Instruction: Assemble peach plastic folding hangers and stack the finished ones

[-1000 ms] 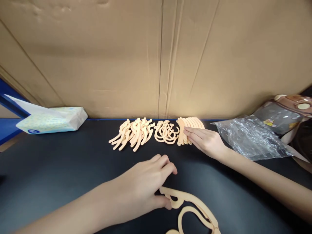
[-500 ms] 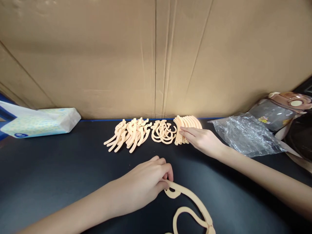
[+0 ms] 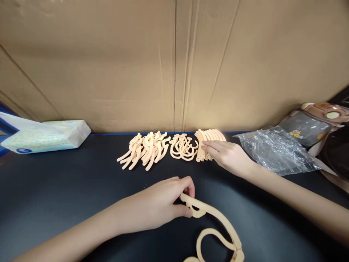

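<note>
My left hand (image 3: 167, 203) pinches one end of a long curved beige strip (image 3: 218, 214), part of a joined chain of flat pieces with small holes. Below the thumb a small looped piece (image 3: 199, 213) hangs on that strip. Another curled piece (image 3: 200, 242) meets it at a joint near the bottom edge, where the picture cuts it off. My right hand (image 3: 229, 154) lies with outstretched fingers on a row of curved beige strips (image 3: 200, 145) at the back; its thumb is hidden.
Left of the row lie a pile of C-shaped pieces (image 3: 182, 147) and a pile of wavy pieces (image 3: 148, 149). A tissue pack (image 3: 49, 136) stands at far left. Crumpled clear plastic (image 3: 275, 151) and a drink bottle (image 3: 302, 122) sit at right. Cardboard (image 3: 109, 65) walls off the table's back.
My left hand has shifted its grip, thumb and forefinger now further apart, and the chain has swung slightly right. My right hand has barely moved on the row of strips.
</note>
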The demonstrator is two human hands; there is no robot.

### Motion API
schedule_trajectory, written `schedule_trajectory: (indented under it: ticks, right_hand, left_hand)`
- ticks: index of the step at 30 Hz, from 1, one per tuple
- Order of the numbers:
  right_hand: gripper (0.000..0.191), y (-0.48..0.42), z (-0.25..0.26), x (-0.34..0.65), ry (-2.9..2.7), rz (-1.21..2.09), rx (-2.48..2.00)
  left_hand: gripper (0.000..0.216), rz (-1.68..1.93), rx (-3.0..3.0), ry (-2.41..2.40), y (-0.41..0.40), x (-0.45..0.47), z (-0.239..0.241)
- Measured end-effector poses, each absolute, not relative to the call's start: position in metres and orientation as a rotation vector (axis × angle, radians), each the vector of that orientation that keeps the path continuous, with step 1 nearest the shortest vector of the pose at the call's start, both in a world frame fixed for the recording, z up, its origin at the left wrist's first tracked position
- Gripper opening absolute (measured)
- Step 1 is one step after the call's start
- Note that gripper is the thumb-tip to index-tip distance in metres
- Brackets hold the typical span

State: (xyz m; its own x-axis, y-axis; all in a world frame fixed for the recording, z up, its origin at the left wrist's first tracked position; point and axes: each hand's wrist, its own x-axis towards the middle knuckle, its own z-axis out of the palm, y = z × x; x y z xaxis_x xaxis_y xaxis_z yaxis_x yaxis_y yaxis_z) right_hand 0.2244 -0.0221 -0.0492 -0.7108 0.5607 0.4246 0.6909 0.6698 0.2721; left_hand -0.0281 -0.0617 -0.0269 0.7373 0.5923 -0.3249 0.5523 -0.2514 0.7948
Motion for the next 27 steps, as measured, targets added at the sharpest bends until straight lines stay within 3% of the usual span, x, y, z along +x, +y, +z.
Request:
schedule_trajectory:
  ticks: [1, 5, 7, 13, 17, 19, 22, 27]
  right_hand:
    - [0.025, -0.027, -0.046, 0.220, -2.562, -0.540, -1.021]
    - [0.023, -0.057, -0.029, 0.197, -2.209, 0.687, -1.202]
    - [0.030, -0.069, -0.022, 0.187, -2.101, 0.992, -1.209]
    - [0.020, -0.069, -0.021, 0.191, -2.055, 0.877, -1.331]
    - [0.025, -0.068, -0.032, 0.200, -2.362, 0.048, -1.259]
    - [0.028, -0.070, -0.036, 0.201, -2.431, -0.169, -1.175]
    - [0.031, -0.070, -0.036, 0.199, -2.391, 0.130, -1.190]
    - [0.032, -0.053, -0.031, 0.202, -1.807, 1.147, -1.318]
  left_hand:
    - [0.014, 0.087, 1.819, 0.871, -0.061, -0.025, -0.027]
    - [0.017, 0.371, 1.413, 0.913, -0.054, -0.013, -0.024]
    - [0.014, 0.475, 1.325, 0.959, -0.051, -0.009, -0.021]
    - [0.026, 0.605, 1.467, 1.024, -0.047, -0.010, -0.022]
    - [0.034, 0.708, 1.793, 1.083, -0.050, -0.010, -0.030]
    - [0.034, 0.742, 2.083, 1.176, -0.053, -0.010, -0.032]
    - [0.031, 0.768, 2.426, 1.237, -0.053, -0.008, -0.036]
    - [0.029, 0.761, 2.485, 1.335, -0.027, -0.003, -0.036]
